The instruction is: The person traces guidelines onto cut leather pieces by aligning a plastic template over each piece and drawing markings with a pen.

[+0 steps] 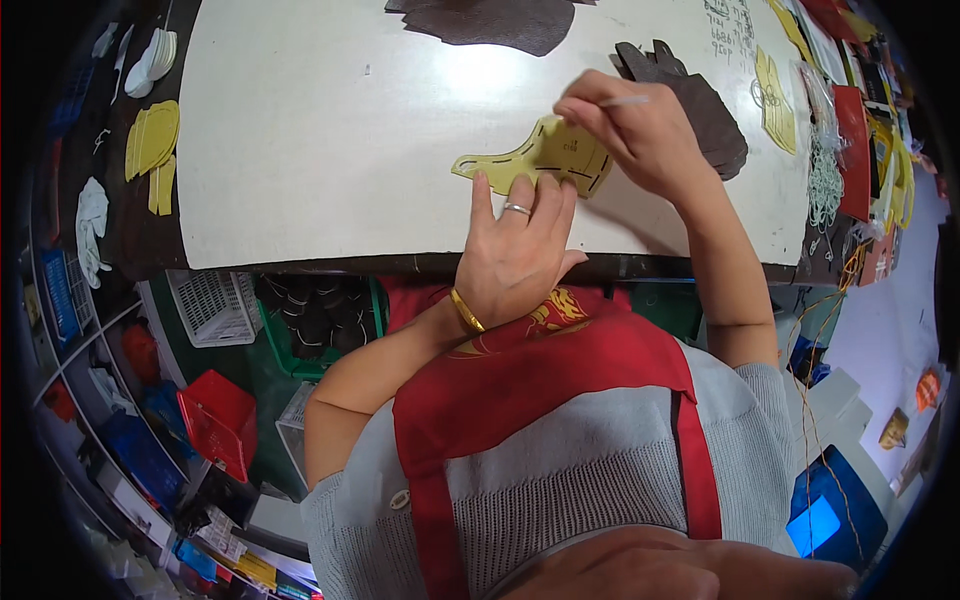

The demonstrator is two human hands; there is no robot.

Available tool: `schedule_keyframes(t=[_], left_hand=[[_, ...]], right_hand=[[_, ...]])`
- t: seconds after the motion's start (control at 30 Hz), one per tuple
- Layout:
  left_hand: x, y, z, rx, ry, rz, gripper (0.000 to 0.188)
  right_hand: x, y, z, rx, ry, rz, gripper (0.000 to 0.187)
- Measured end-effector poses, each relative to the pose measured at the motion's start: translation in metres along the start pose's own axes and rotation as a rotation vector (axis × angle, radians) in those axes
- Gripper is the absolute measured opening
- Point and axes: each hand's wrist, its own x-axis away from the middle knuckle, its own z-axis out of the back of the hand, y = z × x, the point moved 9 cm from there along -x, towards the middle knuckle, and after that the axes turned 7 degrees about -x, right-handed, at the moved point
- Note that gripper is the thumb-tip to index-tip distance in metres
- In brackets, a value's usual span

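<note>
A yellow cardboard pattern piece (540, 160) with dark slots lies flat on the white worktable (330, 140). My left hand (515, 250) presses its near edge with spread fingers; it wears a ring and a gold bangle. My right hand (630, 125) is at the pattern's far right edge, holding a thin white pen (625, 100) against it. A stack of dark brown leather pieces (700, 105) lies just behind my right hand.
A large dark leather sheet (490, 20) lies at the table's far edge. More yellow patterns (150, 145) sit at the left, others and red items (855, 150) at the right. Baskets (215, 305) and a red crate (215, 420) stand under the table.
</note>
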Motion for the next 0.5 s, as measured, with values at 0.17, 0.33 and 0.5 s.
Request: schedule_keyframes(t=[0.17, 0.33, 0.5], left_hand=[[-0.001, 0.002, 0.001, -0.001, 0.023, -0.016, 0.079], [-0.002, 0.002, 0.003, -0.013, 0.026, -0.020, 0.078], [-0.003, 0.002, 0.008, 0.007, 0.039, -0.040, 0.078]], right_hand=[[0.025, -0.004, -0.017, -0.276, -0.057, -0.111, 0.018], [0.042, -0.016, -0.004, -0.030, -0.027, 0.075, 0.016], [0.063, 0.012, 0.026, -0.115, 0.189, -0.170, 0.021]])
